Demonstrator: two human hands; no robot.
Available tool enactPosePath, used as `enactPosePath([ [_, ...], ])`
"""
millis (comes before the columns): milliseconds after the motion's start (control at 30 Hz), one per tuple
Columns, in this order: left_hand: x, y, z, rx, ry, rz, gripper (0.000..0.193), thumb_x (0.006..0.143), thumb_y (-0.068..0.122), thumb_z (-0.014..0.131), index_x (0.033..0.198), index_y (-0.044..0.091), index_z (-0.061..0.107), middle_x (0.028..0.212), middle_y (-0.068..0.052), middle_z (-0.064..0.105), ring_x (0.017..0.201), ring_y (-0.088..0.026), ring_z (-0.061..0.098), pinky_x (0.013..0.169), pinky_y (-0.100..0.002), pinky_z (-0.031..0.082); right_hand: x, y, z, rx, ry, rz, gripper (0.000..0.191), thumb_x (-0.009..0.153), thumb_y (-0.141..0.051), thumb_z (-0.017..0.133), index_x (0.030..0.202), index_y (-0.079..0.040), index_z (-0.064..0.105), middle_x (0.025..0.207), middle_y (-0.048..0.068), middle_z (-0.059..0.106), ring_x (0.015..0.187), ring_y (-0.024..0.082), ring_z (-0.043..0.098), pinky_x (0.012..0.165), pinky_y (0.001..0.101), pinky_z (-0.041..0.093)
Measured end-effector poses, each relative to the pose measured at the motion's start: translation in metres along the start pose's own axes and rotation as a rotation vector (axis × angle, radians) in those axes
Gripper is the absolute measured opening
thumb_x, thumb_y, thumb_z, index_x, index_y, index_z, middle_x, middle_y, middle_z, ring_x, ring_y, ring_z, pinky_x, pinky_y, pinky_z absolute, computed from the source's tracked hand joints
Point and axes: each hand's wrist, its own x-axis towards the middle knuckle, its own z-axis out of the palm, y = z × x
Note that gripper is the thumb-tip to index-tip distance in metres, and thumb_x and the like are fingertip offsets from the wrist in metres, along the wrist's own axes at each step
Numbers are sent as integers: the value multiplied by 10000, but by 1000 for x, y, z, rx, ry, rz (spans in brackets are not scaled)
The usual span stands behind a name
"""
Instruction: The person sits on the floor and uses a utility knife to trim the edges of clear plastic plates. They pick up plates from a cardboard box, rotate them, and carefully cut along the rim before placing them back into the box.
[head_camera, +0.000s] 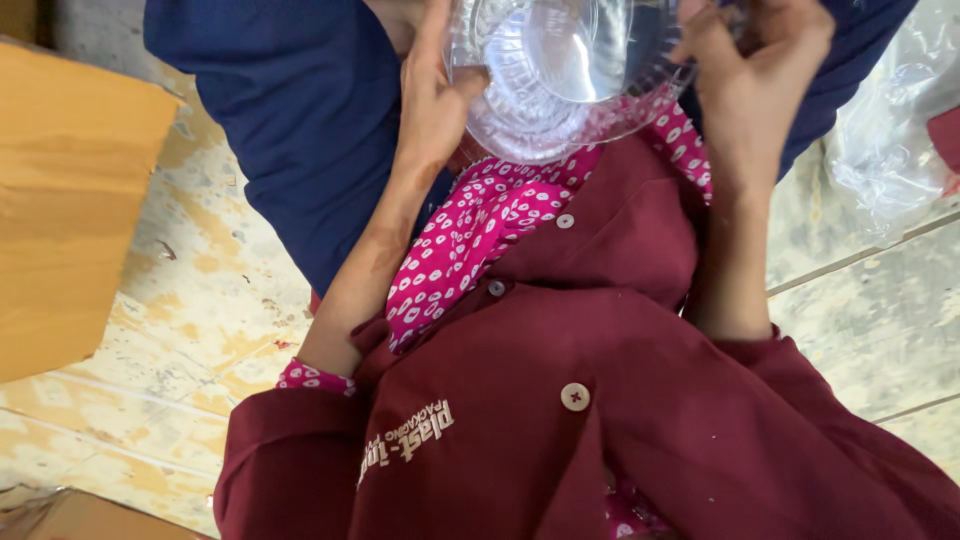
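Maroon coat (600, 420) fills my near view; beyond it, both hands grasp a clear plastic bowl (560, 75) over my lap.
Left hand (435, 100) and right hand (760, 80) pinch only its rim; I judge the slick plastic could slip to the worn floor (200, 300).

Both forearms reach upward, bare below maroon sleeves; the left hand (435, 95) and right hand (755, 70) curl inward, fingers gripping.
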Motion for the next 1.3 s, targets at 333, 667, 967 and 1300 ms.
enactPosePath([
  [333, 2, 22, 2, 12, -110, -6, 796, 826, -170, 589, 1577, 62, 464, 1640, -149, 493, 1526, -230, 483, 1153, -266, 447, 10, -23, 15, -52, 54, 236, 147, 1036, -116, 715, 969, 9, 674, 726, 7, 613, 559, 48, 500, 499, 234, 303],
  [667, -8, 26, 10, 62, -240, 2, 881, 763, -161, 648, 1571, 106, 418, 1604, -111, 501, 1449, -225, 515, 1027, -245, 533, 8, 37, -2, 83, 35, 164, 177, 1120, -14, 711, 956, 45, 680, 732, 61, 629, 558, 82, 539, 500, 233, 338],
  [967, -8, 26, 3, 137, 0, -135, 448, 866, -66, 640, 1289, 66, 705, 1276, -116, 737, 1092, -193, 760, 951, -288, 621, 15, 28, 1, 65, -43, 185, 66, 1114, -14, 664, 1126, 45, 689, 865, 27, 687, 642, 32, 565, 513, 198, 337],
  [1300, -5, 41, 4, 321, 170, -165, 210, 892, 35, 670, 1068, 15, 782, 1104, -139, 722, 871, -217, 770, 774, -287, 617, 18, 23, 5, 36, -48, 268, 72, 1089, -50, 663, 1125, 5, 694, 839, 26, 681, 629, 31, 541, 516, 193, 314],
])
